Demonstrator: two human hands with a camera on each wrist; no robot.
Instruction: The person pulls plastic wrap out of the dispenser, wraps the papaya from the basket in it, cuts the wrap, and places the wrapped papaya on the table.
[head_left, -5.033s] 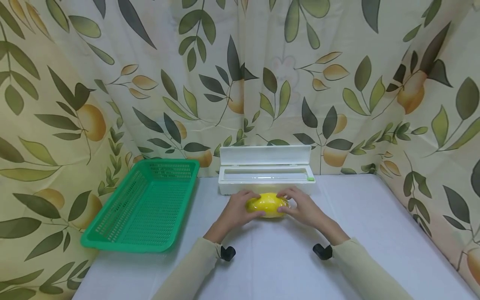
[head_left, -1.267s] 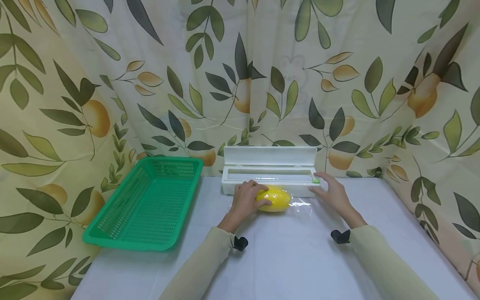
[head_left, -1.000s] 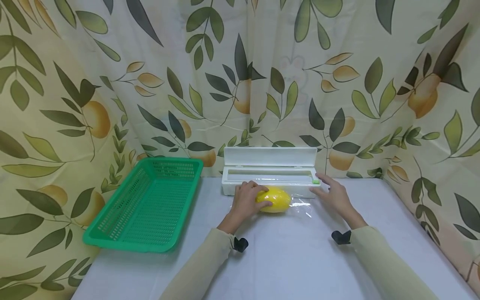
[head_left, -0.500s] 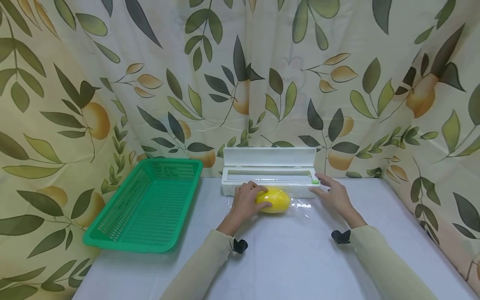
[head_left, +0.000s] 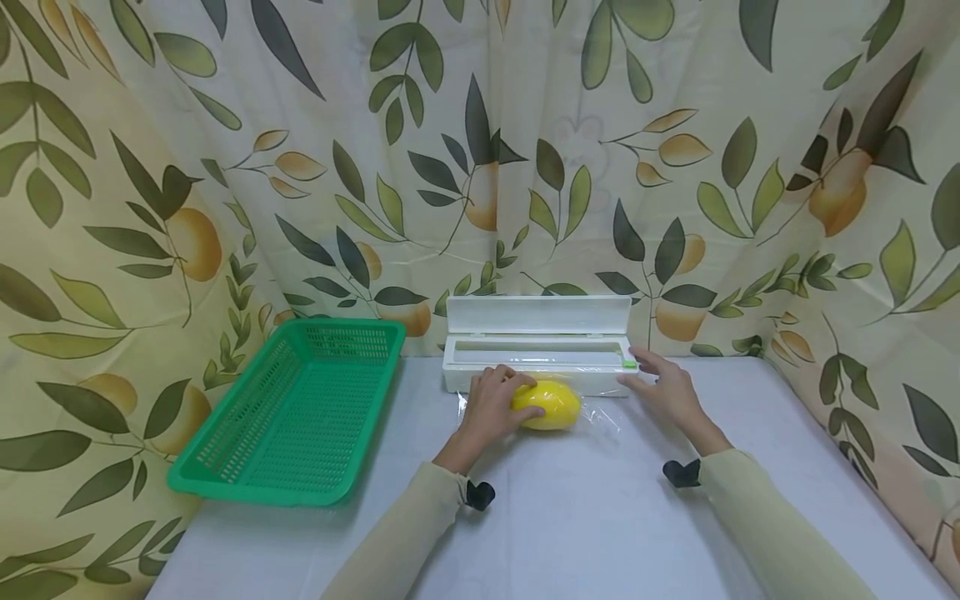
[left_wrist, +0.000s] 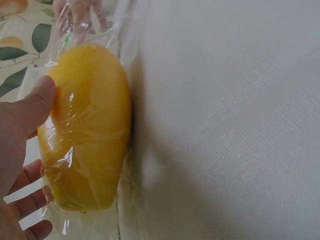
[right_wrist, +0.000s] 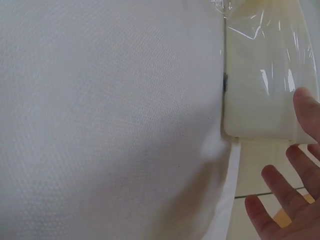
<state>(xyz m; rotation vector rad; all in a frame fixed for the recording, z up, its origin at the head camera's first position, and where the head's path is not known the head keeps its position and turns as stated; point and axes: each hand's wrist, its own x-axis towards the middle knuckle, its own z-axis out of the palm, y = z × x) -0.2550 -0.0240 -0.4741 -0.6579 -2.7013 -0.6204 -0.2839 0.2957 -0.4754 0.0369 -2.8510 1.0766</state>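
Observation:
A yellow oval fruit [head_left: 553, 406] lies in clear cling film on the table, close in front of a white cling film box [head_left: 536, 358] with its lid up. My left hand [head_left: 495, 406] grips the fruit's left end; the left wrist view shows the thumb [left_wrist: 41, 97] on its film-covered side. Clear film [right_wrist: 270, 65] stretches over the front of the box and spreads loosely right of the fruit. My right hand [head_left: 667, 390] is at the box's right end, near its green slider [head_left: 630, 364]. Its thumb [right_wrist: 305, 107] touches the film-covered end, the other fingers spread and fairly straight.
A green plastic basket [head_left: 352, 479] with perforated walls stands on the left of the white-covered table [head_left: 570, 525]. A curtain printed with leaves and fruit [head_left: 540, 167] hangs behind and along both sides. A black wrist mount sits on each sleeve cuff.
Five seconds ago both hands held the fruit; my right hand has since moved right to the end of the box. Over the last second both hands have stayed almost still.

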